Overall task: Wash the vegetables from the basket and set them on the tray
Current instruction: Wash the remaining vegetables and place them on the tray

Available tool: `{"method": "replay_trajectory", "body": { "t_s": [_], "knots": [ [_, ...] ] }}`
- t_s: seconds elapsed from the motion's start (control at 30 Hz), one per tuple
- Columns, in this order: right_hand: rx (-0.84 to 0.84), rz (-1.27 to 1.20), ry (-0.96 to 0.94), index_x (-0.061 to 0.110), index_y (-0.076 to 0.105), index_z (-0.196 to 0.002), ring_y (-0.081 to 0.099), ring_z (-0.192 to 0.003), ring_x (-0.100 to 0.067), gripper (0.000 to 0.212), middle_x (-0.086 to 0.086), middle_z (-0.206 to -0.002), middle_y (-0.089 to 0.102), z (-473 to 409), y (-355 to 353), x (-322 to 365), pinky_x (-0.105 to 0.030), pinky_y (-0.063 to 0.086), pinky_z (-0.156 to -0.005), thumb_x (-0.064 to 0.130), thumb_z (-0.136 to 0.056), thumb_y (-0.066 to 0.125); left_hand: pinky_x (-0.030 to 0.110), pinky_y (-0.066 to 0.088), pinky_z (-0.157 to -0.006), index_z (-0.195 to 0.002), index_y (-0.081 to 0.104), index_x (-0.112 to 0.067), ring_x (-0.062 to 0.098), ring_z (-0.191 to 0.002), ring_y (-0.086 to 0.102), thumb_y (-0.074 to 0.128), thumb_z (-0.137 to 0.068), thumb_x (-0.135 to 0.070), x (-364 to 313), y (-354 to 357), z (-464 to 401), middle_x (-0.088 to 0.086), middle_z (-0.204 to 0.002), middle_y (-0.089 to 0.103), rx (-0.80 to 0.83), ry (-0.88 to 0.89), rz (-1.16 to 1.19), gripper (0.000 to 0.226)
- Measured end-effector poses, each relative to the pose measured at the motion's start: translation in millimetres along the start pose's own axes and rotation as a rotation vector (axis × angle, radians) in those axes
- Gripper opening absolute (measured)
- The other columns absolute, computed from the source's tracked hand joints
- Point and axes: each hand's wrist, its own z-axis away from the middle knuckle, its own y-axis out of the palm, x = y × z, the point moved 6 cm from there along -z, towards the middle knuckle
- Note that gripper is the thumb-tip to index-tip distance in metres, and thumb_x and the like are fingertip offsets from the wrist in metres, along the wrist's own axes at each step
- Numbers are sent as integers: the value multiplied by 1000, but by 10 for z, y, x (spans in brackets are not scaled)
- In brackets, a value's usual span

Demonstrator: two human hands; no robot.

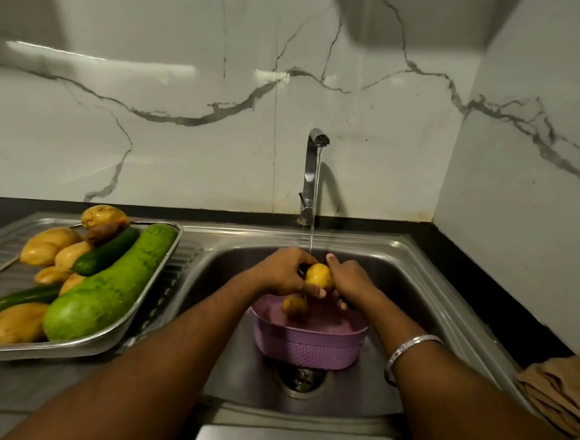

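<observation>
From my feed the scene is dim and warm-tinted, lit mostly from above. A bright strip of glare streaks the marble wall at upper left, and a broad soft shadow falls across its top centre. The tap throws a curved shadow to its right. Wide-angle distortion bows the counter and tray edges. I see slight motion blur on the hands and the left-hand vegetables; corners darken

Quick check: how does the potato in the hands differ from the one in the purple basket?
The held potato sits under the tap stream, gripped between the left hand and right hand; the basket potato lies untouched in the purple basket, below the hands. The held one shows brighter yellow. Both are small and yellowish.
</observation>
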Motion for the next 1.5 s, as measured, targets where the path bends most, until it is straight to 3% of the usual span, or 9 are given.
{"method": "replay_trajectory", "body": {
  "t_s": [0.2,0.4,0.7,0.9,1.03,1.1,1.2,1.37,1.5],
  "knots": [
    [3,54,-26,7,75,-78,65,-50,-18,48,1,-47,64,-69,23,-65,-21,43,-45,38,-104,49,38,56,-90,-127,68,-26,15,-101,68,88,-68,-43,0,-631,396,-3,-114,74,-166,-14,-256,64],
    [80,30,-45,0,71,-73,66,-54,-33,32,-15,-60,71,-133,205,-126,-56,60,-59,21,-97,66,32,53,-90,-127,66,-25,13,-102,65,87,-73,-40,486,-1802,1364,-3,-116,70,-362,-190,-316,60],
    [148,-43,25,-5,66,-82,59,-46,-31,28,-22,-60,66,-109,261,-193,-49,54,-53,18,-99,64,30,47,-81,-120,69,-18,20,-103,63,90,-71,-31,1468,-2581,2503,-1,-110,68,-482,-514,-332,55],
    [185,-50,37,-7,65,-87,60,-48,-33,25,-25,-65,66,-85,263,-198,-61,55,-54,14,-99,64,38,55,-93,-125,67,-20,17,-106,66,92,-68,-38,1752,-2392,2527,-1,-113,70,-487,-509,-212,65],
    [211,-33,56,-7,65,-87,63,-51,-38,24,-28,-69,68,-87,260,-250,-74,51,-56,14,-99,63,38,41,-112,-153,40,-24,15,-136,45,88,-76,-30,1660,-2360,2454,-6,-146,49,-412,-476,-91,90],
    [217,-21,50,-7,66,-87,65,-52,-38,24,-27,-69,70,-91,271,-226,-73,53,-57,14,-98,64,33,44,-107,-154,38,-28,14,-142,39,80,-77,-14,1487,-2438,2459,-6,-154,43,-578,-398,22,89],
    [231,-14,46,-6,67,-87,66,-53,-38,25,-26,-69,70,-119,289,-247,-72,54,-58,15,-99,63,33,51,-97,-138,56,-27,8,-123,56,64,-72,-10,984,-2407,2310,-6,-133,62,-822,-226,-1,69],
    [256,25,21,-8,65,-88,67,-55,-39,25,-27,-71,71,-157,348,-224,-64,57,-59,13,-100,61,24,53,-91,-123,66,-25,2,-106,62,67,-88,-14,174,-1676,1528,-7,-114,69,-638,-18,-31,38],
    [269,50,-25,-6,68,-89,70,-59,-41,24,-22,-66,71,-172,344,-209,-47,57,-55,13,-101,60,34,55,-93,-121,67,-18,16,-104,64,71,-88,-17,-23,-758,681,3,-115,69,-349,-55,-53,33]
  ]
}}
